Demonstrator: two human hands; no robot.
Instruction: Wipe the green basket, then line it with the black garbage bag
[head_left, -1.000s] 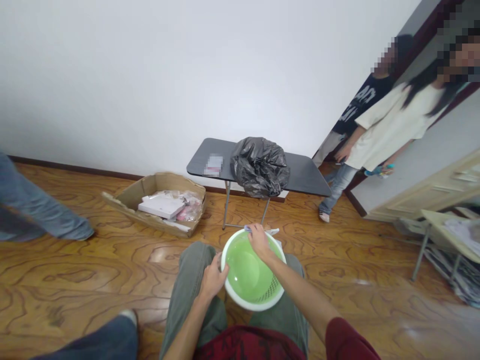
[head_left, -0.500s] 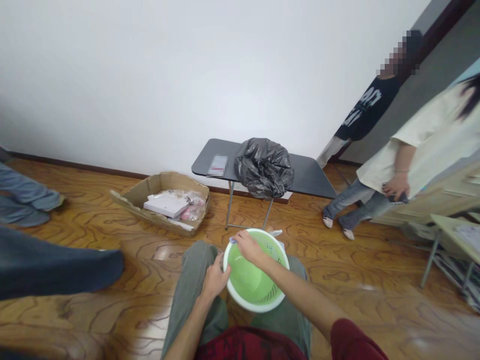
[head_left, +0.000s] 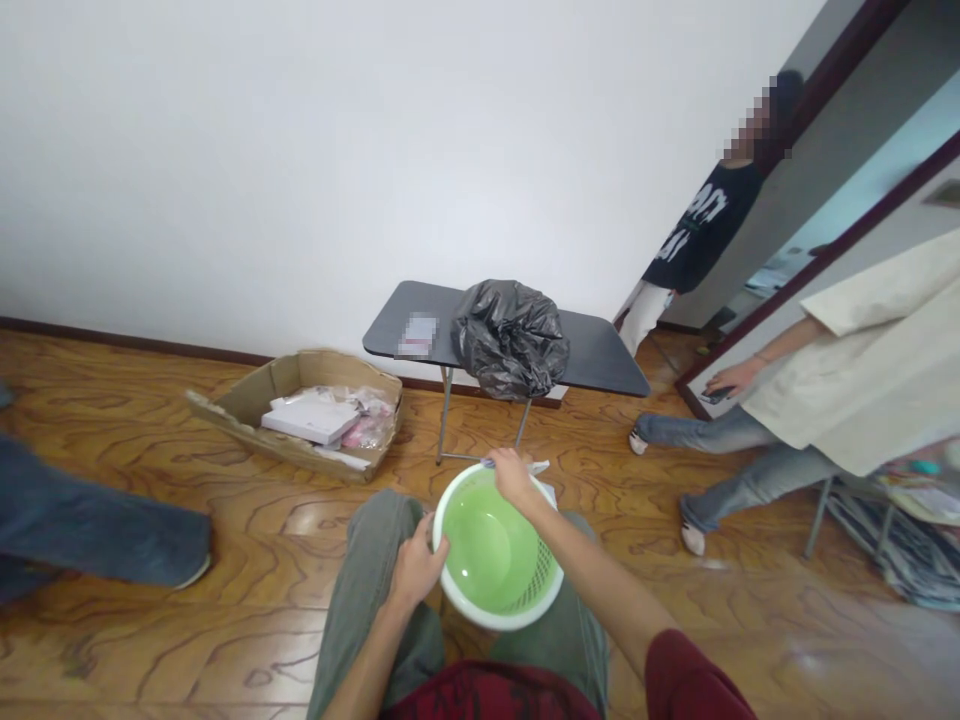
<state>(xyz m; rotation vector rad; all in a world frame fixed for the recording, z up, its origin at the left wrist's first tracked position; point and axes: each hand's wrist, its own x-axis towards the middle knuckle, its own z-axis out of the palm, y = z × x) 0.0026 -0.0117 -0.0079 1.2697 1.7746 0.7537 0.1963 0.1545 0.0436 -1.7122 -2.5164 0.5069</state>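
A green plastic basket with a white rim and perforated sides rests between my knees, its mouth facing up toward me. My left hand is closed around the rim on the left, thumb on the inner side. At the far rim, my right hand reaches across the basket with its fingers bent over the edge. A small purple-blue piece, which looks like cloth, pokes out by those fingertips; most of it is hidden. Just beyond the rim, a bit of white material shows.
Ahead stands a black folding table bearing a black plastic bag and a small packet. A cardboard box with packaging lies left of it. People stand at right, one in a cream top; a denim leg is at left.
My right hand has slid rightward along the far rim with the purple-blue piece. My left hand keeps its hold. The person in cream has stepped forward, and the view has shifted slightly right.
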